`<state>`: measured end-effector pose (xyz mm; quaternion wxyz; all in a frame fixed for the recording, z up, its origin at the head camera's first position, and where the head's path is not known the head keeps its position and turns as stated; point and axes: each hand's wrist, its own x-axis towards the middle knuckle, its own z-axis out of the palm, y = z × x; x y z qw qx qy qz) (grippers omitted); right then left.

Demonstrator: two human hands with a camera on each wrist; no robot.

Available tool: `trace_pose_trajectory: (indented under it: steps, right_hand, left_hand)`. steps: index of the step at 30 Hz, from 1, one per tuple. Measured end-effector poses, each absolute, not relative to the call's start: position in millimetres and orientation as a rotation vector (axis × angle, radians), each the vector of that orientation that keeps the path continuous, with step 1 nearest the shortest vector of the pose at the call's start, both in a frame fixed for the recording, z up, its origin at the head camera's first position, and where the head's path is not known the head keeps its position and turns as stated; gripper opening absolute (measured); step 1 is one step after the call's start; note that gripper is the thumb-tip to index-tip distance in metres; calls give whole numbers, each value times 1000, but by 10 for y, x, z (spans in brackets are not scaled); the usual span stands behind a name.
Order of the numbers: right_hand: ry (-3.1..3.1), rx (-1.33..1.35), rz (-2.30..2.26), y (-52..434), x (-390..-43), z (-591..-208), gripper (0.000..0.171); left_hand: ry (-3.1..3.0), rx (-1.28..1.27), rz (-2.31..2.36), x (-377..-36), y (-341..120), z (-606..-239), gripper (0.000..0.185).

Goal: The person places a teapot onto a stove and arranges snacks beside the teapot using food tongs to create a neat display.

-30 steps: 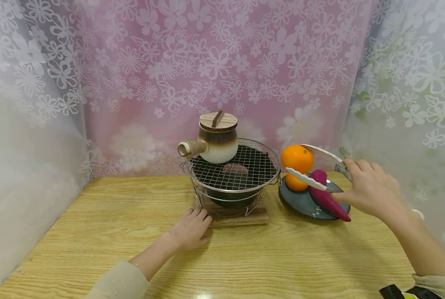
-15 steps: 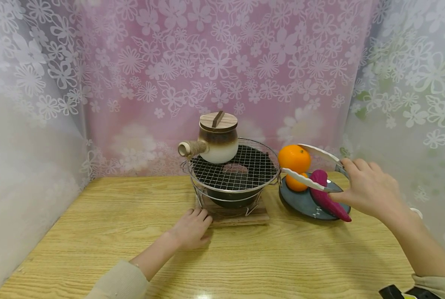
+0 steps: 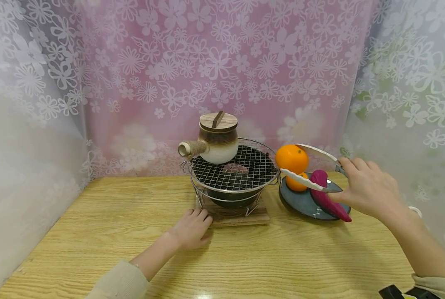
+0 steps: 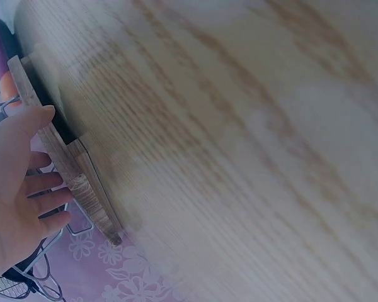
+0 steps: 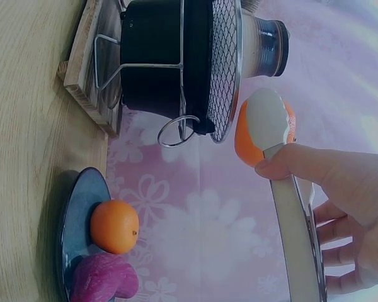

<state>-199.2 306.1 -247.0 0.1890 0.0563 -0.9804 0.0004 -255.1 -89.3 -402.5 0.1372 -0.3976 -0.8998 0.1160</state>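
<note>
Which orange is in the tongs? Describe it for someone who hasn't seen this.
Start at the wire-mesh grill mid-table; a dark plate sits to its right. The orange hangs above the plate's left rim, pinched between white tongs. A second orange lies on the plate beside a purple sweet potato.

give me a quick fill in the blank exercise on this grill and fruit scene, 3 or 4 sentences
1. The right hand grips white tongs that clamp an ____ in the air beside the wire grill.
2. On the grill stands a brown and cream pot with a ____ lid.
3. The dark plate holds a second orange and a ____ sweet potato.
4. The left hand rests on the table, fingers touching the ____ base under the grill.

Missing words: orange; wooden; purple; wooden
</note>
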Motion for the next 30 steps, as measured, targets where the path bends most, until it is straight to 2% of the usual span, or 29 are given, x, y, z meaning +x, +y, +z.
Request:
trace_pose_trajectory:
  steps: [30]
  right_hand:
    - [-2739, 208, 2, 2913, -1975, -2411, 87]
  left_hand:
    - [-2615, -1149, 341, -2549, -887, -4019, 42]
